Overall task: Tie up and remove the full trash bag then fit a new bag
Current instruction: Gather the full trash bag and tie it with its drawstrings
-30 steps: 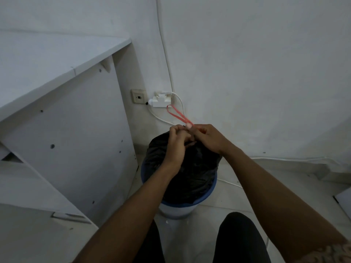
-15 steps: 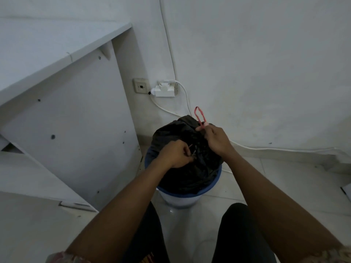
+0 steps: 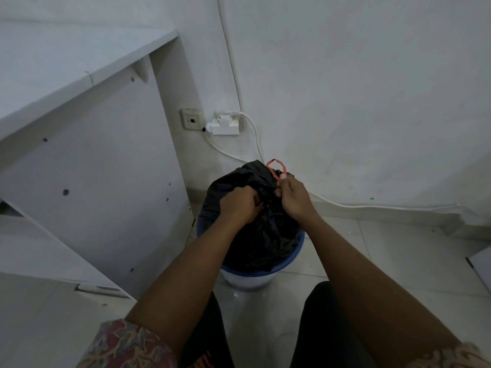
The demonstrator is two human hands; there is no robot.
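Head view, left to right: a white desk (image 3: 87,160) filled the nine o'clock side of the bin (image 3: 299,247), its panel just beside the blue rim. At eleven o'clock from the bin, a socket (image 3: 191,120) and a plug (image 3: 225,126) sat on the wall, with a cable (image 3: 256,139) dropping behind the bag. The bag (image 3: 265,240), black and crumpled, sat inside the bin, bulging above the rim and not yet lifted.

The left hand (image 3: 239,205) lay at ten o'clock on the bag's top, its fingers curled tight round a bunch of gathered plastic. The right hand (image 3: 295,199) lay at one o'clock. Its thumb and fingertips pinched the red tie (image 3: 276,167), whose loop stood out toward twelve. Whether its other fingers also held plastic could not be told.

The film looked thin, soft and slippery, so it would likely stretch or tear if hauled by a single fold. Its weight could not be read, though the bulge suggested a full load. The soundest hold seemed to be the gathered neck just under the tie, or the loop itself once knotted, pulled straight up clear of the rim.
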